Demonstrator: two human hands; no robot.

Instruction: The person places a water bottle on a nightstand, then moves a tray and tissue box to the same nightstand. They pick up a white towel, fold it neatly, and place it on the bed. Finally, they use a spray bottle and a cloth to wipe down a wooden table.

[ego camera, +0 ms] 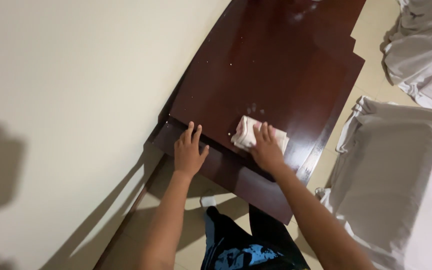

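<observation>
The right hand (266, 149) lies flat, fingers spread, pressing down on a folded pale cloth (248, 134) near the near edge of the dark red-brown counter (276, 65); the cloth sits directly under its palm and fingertips, seemingly pinned so it can rub the glossy top; the left hand (188, 152), open and holding nothing, rests flat on the near edge to the left, likely as a brace; white-draped furniture (396, 165) stands to the right; a cream wall (76, 75) rises on the left.
</observation>
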